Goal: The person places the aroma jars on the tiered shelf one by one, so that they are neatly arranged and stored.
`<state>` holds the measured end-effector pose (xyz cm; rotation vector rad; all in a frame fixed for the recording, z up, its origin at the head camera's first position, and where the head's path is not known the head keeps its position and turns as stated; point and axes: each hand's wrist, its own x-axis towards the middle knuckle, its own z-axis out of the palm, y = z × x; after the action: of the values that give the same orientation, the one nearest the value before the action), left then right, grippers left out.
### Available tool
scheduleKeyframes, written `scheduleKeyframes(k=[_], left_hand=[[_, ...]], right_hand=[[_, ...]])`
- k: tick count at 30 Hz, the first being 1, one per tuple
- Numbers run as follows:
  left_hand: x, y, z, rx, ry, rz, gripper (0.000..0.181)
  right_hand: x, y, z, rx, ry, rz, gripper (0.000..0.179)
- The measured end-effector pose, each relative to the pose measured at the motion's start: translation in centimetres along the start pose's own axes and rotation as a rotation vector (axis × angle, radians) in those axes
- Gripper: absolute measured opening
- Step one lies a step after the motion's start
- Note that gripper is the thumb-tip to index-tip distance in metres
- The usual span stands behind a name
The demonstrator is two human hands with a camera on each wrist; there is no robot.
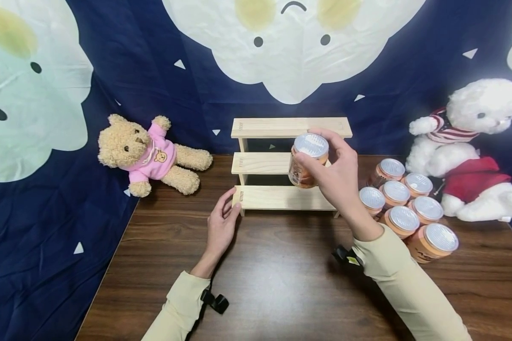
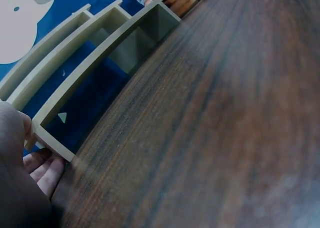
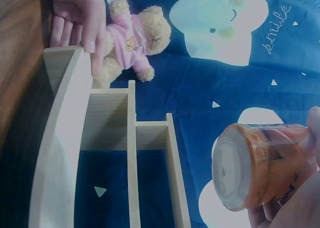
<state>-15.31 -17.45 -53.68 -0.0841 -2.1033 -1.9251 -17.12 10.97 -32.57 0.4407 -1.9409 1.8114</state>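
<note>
A three-tier wooden shelf stands on the dark wood-grain table, and the left hand grips the left end of its lowest tier, thumb on the board and the other fingers curled at the end, partly hidden by it in the head view. Up in front of the shelf's right half, the right hand holds a silver-lidded orange jar, fingers spread only as wide as the jar and bent round it; most of them are concealed behind it in the head view. The right-wrist view shows the jar's pale base apart from the shelf, though the jar hides part of the middle tier from above. Right of the shelf sit seven similar jars, the nearest to it partly covered by the right arm, their labels mostly too small to read. Beyond them, a white plush bear reaches the head view's edge. Left of the shelf lies a tan teddy bear in a pink top.
</note>
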Motion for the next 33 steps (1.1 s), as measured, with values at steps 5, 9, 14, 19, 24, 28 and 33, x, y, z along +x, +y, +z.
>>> scheduleKeyframes(k=[5,9,14,19,24,28,33], left_hand=[[0.5,-1.3,-0.2,0.036,-0.006,-0.034,0.045],[0.6,-1.9,-0.3,0.019,-0.011,-0.051,0.047],[0.6,-2.3,-0.3,0.013,-0.009,-0.066,0.048],[0.6,-2.3,-0.4,0.022,-0.012,-0.075,0.047],[0.7,-2.3,-0.4,0.019,-0.01,-0.081,0.047],[0.7,-2.4,-0.4,0.026,-0.011,-0.072,0.046],[0.6,-2.1,-0.2,0.025,-0.004,-0.066,0.047]], right_hand=[[1.3,0.0,1.0,-0.002,-0.009,-0.008,0.049],[2.2,0.1,1.8,0.04,-0.023,0.0,0.048],[3.4,0.4,2.9,0.066,-0.047,-0.005,0.047],[4.5,0.9,3.8,0.015,-0.055,0.011,0.048],[5.4,1.4,4.4,-0.03,-0.059,0.031,0.05],[6.3,1.6,4.9,-0.058,-0.053,0.037,0.052],[7.4,1.5,5.7,-0.056,-0.054,0.049,0.054]])
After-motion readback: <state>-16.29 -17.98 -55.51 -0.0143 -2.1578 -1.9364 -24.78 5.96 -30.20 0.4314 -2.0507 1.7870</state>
